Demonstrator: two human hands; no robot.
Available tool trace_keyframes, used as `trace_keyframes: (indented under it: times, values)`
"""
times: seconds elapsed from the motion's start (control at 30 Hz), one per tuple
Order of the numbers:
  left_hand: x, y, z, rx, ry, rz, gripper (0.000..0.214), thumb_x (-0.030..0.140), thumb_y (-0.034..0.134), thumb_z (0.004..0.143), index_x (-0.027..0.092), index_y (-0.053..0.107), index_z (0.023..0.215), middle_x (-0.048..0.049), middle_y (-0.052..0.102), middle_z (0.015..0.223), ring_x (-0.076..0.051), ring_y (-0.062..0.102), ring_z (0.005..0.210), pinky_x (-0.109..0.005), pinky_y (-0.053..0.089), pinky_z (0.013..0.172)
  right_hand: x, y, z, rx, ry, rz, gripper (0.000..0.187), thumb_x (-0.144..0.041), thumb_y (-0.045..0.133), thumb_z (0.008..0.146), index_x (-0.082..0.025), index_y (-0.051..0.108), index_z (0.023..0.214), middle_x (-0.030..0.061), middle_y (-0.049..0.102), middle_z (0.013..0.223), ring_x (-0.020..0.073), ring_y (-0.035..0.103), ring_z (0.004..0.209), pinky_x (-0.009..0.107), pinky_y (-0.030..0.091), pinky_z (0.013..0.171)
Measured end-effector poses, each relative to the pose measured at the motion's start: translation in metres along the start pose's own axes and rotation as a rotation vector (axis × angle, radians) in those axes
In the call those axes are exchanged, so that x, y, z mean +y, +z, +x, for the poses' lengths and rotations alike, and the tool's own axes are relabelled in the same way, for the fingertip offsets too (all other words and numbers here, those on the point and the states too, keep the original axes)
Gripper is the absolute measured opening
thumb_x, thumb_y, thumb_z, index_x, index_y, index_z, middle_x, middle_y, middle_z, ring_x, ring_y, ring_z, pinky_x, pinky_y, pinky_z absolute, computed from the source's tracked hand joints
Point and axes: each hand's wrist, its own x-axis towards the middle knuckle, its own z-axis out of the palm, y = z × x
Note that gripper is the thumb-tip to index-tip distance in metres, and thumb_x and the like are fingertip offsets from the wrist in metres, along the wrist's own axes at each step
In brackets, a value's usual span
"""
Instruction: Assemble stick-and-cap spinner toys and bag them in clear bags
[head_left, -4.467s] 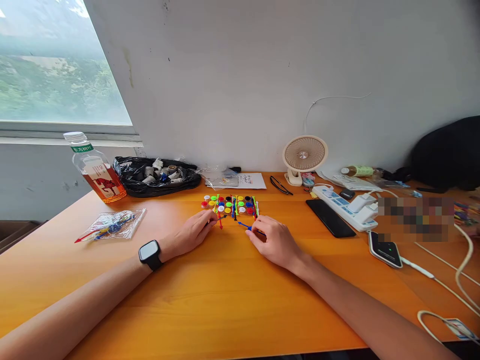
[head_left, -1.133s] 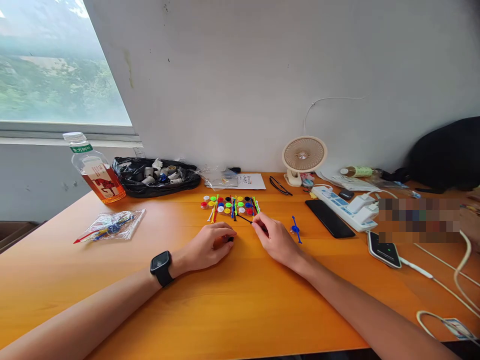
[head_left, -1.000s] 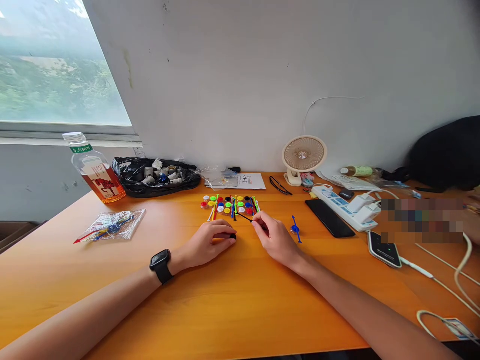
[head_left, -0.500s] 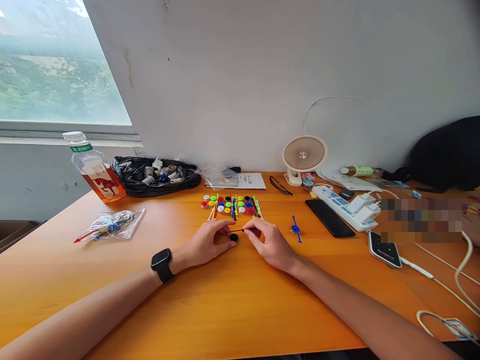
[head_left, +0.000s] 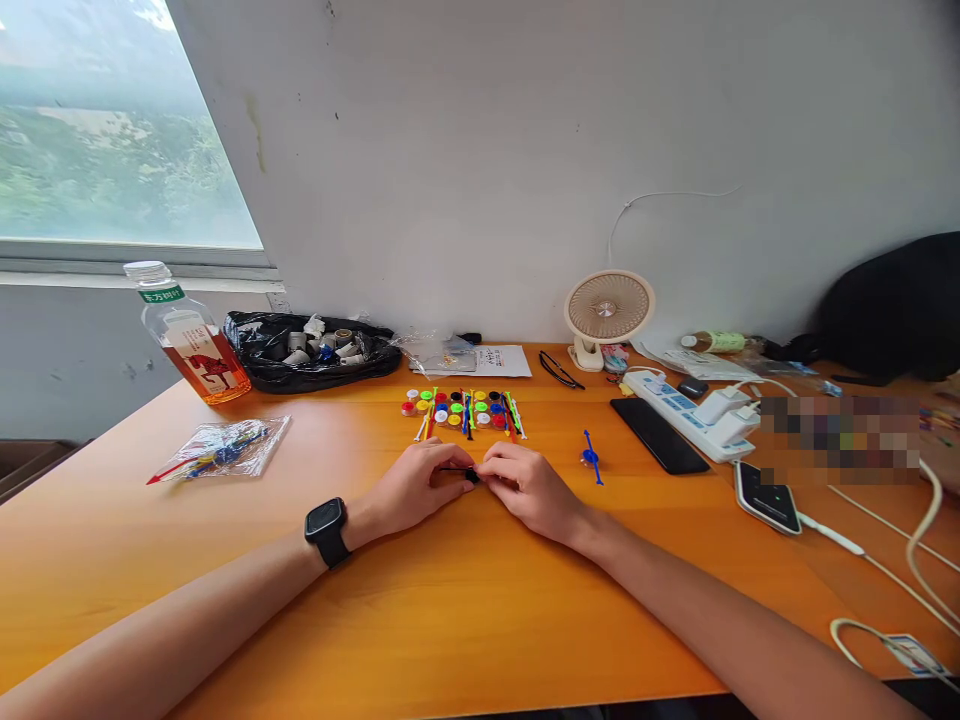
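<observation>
My left hand [head_left: 416,487] and my right hand [head_left: 525,487] meet at the middle of the orange table [head_left: 450,620]. The left pinches a small black disc [head_left: 470,476]. The right pinches a thin black stick [head_left: 454,469] that passes through or beside the disc. Just beyond lies a cluster of coloured discs and sticks [head_left: 463,411]. A blue stick with a blue disc on it [head_left: 592,458] lies to the right of my right hand.
A tea bottle [head_left: 187,335], a black bag of small parts [head_left: 311,350] and a clear packet of sticks [head_left: 221,450] are on the left. A small fan [head_left: 607,312], glasses [head_left: 559,371], a dark phone [head_left: 660,435], a power strip [head_left: 686,410] and cables [head_left: 885,560] are on the right.
My right hand has carried the black stick left from the cluster to the black disc held by my left hand; the two hands now touch. Earlier, the blue stick with disc was set down at the right.
</observation>
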Motion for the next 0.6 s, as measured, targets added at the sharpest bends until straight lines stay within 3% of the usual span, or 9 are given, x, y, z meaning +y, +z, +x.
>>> trace_keyframes:
  times: [0.3,0.6]
  values:
    - [0.0030,-0.0009,-0.0010,0.021,0.018,0.041,0.011,0.032,0.069,0.099,0.023,0.075,0.101,-0.0025,0.074,0.093,-0.017,0.066,0.084,-0.029,0.053,0.078,0.0051,-0.0089,-0.0022,-0.105,-0.149,-0.172,0.028,-0.011,0.048,0.105,-0.020,0.072,0.115,0.0112,0.069,0.106,0.0224,0.063,0.098,0.034,0.053,0.088]
    - [0.0024,-0.0005,-0.0001,0.000,0.017,-0.038,0.015,0.033,0.068,0.099,0.023,0.076,0.106,-0.0028,0.075,0.093,-0.016,0.068,0.083,-0.025,0.054,0.073,0.0081,-0.0079,-0.0044,-0.079,-0.161,-0.177,0.028,-0.013,0.047,0.106,-0.021,0.072,0.118,0.0117,0.069,0.109,0.0229,0.064,0.102,0.035,0.054,0.091]
